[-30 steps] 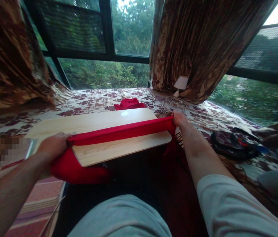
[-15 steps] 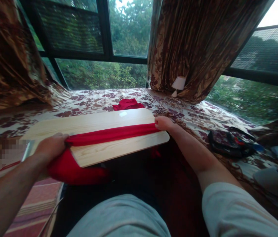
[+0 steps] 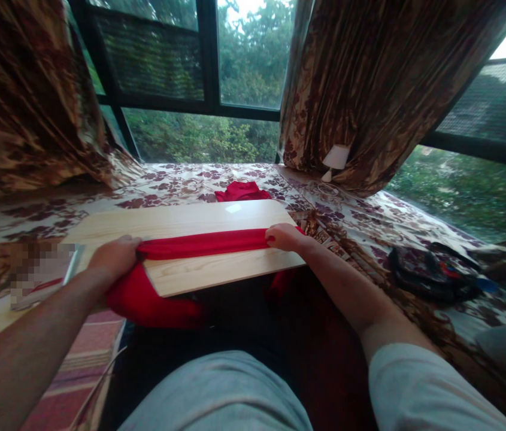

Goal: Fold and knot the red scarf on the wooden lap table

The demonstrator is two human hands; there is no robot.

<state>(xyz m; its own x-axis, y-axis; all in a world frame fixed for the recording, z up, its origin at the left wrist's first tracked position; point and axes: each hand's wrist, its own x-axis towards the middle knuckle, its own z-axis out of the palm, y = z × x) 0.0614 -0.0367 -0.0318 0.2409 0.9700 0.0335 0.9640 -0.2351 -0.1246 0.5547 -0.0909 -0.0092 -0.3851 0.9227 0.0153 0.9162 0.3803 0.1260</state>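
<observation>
A pale wooden board (image 3: 217,272) lies across my lap, with a red cloth (image 3: 203,244) stretched over it as a narrow band. My left hand (image 3: 115,258) is closed on the cloth at the board's left end, where the fabric bunches and hangs down. My right hand (image 3: 285,237) rests on the band near the board's right end, fingers pressed down on the cloth. More red fabric hangs below the board on both sides.
A second red bundle (image 3: 241,191) lies behind the board on the flowered bedspread (image 3: 176,182). A small white lamp (image 3: 335,160) stands by the curtain (image 3: 369,90). A dark bag (image 3: 432,275) sits at right, a striped mat (image 3: 68,371) at lower left.
My right hand has moved left from past the board's right edge onto the board, sliding along the red band. The left hand has kept its grip.
</observation>
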